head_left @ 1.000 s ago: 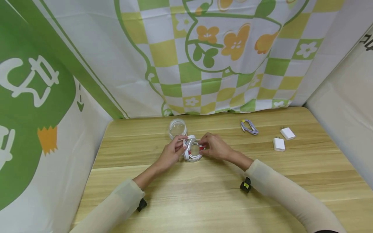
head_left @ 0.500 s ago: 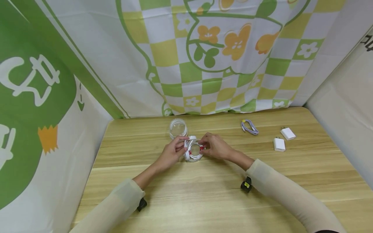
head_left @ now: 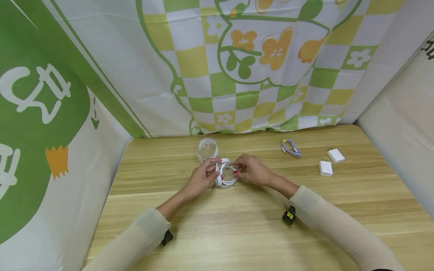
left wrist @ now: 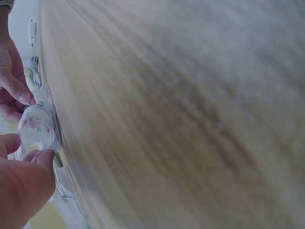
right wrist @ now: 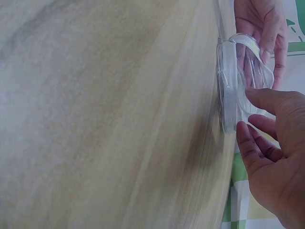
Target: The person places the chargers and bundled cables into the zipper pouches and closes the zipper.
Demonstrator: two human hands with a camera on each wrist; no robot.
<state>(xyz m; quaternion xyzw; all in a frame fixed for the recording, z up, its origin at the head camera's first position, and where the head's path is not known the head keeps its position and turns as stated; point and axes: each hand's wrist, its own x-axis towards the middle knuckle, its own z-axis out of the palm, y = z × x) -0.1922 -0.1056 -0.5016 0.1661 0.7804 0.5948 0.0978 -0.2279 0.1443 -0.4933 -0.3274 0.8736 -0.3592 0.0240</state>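
A clear round case (right wrist: pixel 229 90) lies on the table with its white-rimmed lid (head_left: pixel 218 180) tilted up on the left side. Inside its base sits a coiled white cable (head_left: pixel 229 183) with red ties. My left hand (head_left: pixel 198 180) pinches the edge of the lid between thumb and fingers. From the other side, my right hand (head_left: pixel 255 171) has its thumb and curled fingers on the cable beside a red tie, at the case's rim. In the right wrist view its thumb (right wrist: pixel 261 99) reaches over the case; the exact contact is partly hidden.
A second clear round case (head_left: pixel 207 149) with a white coil stands just behind the left hand. At the back right lie a bundled lilac cable (head_left: pixel 290 148) and two white charger plugs (head_left: pixel 326 168). A patterned curtain (head_left: pixel 244 105) closes off the table's back edge.
Both hands stay at the case, with almost no movement. The right hand's fingers shift slightly at the red tie. The whole head view drifts a little.
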